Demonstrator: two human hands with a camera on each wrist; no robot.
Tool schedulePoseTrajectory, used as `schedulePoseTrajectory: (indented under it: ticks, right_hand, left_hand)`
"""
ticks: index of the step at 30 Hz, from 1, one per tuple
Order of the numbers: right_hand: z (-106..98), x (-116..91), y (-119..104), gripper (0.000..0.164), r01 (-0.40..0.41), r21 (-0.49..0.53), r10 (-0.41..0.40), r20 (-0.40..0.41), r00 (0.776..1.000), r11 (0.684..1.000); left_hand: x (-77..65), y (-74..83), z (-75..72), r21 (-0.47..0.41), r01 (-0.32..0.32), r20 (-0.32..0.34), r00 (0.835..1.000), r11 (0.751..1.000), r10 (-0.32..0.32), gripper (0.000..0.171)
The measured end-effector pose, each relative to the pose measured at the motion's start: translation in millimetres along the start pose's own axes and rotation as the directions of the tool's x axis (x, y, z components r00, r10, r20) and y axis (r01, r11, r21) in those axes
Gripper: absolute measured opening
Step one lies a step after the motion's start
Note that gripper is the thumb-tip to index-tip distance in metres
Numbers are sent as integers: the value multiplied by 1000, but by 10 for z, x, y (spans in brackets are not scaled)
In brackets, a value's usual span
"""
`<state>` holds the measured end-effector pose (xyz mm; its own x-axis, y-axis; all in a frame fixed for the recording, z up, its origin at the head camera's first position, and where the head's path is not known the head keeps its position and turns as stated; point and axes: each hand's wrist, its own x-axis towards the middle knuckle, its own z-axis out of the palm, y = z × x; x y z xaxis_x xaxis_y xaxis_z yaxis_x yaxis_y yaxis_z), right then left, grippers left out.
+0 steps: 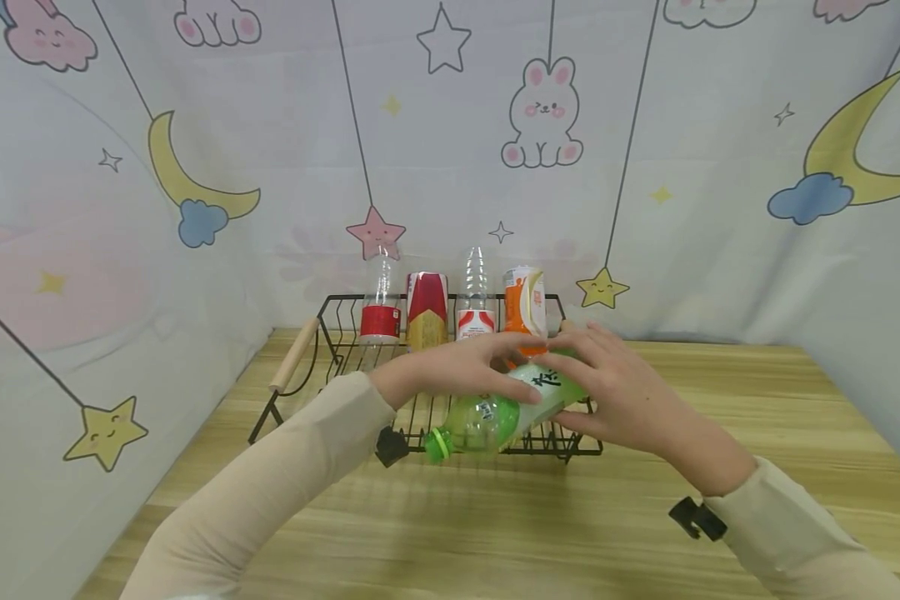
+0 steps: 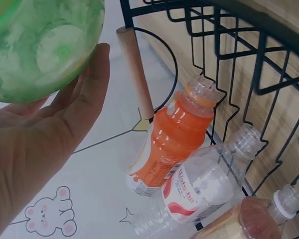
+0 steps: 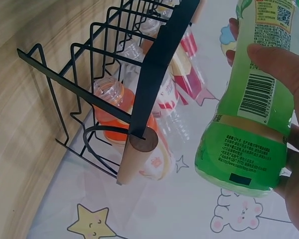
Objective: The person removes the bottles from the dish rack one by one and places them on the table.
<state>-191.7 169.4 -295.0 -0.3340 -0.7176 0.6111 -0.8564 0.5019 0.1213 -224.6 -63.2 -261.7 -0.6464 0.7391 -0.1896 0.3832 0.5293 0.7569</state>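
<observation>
Both hands hold a green plastic drink bottle [image 1: 483, 425] with a green cap, tilted over the front right of a black wire rack [image 1: 547, 452]. The cap points lower left, toward the person. My left hand [image 1: 468, 367] lies across its upper side, with the thumb along the near face. In the left wrist view its fingers reach behind the green plastic. My right hand [image 1: 618, 387] grips the base half. In the right wrist view the right thumb [image 3: 276, 62] presses near the printed label, with fingers round the far side.
Along the rack's back stand a clear red-label bottle [image 1: 381, 321], a red and gold bottle [image 1: 427, 308], a clear red-and-white-label bottle [image 1: 476, 321] and an orange bottle [image 1: 523, 304]; their visible necks point down. The rack has wooden handles [image 1: 295, 354]. A printed curtain [image 1: 450, 167] hangs behind the wooden table [image 1: 720, 417].
</observation>
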Motion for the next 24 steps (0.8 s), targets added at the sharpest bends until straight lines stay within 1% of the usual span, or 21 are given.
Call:
schedulePoseTrajectory:
  ticks: [3, 6, 12, 16, 20, 24]
  right_hand:
    - [-12, -4, 10, 67, -3, -9, 3, -19, 1000, 1000]
    - [-29, -14, 18, 67, -19, -19, 19, -24, 1000, 1000]
    - [-61, -52, 42, 68, -45, -35, 44, -27, 999, 998]
    - [-82, -84, 80, 64, -38, -20, 37, -54, 998, 999]
    - [-113, -115, 123, 54, -36, 4, 36, -80, 996, 999]
    - [-143, -160, 157, 62, -54, 1, 54, -102, 993, 999]
  left_hand:
    - [-13, 34, -23, 7, 1, -13, 1000, 1000, -1, 75]
    - [-25, 59, -46, -7, -12, -16, 1000, 1000, 12, 75]
    - [-49, 60, -97, -77, -37, -27, 999, 996, 35, 74]
    - [-79, 77, -138, -67, -41, -53, 998, 997, 37, 73]
    - [-115, 87, -183, -53, -38, -82, 996, 998, 34, 72]
    - [-151, 80, -232, -52, -39, -117, 993, 998, 33, 72]
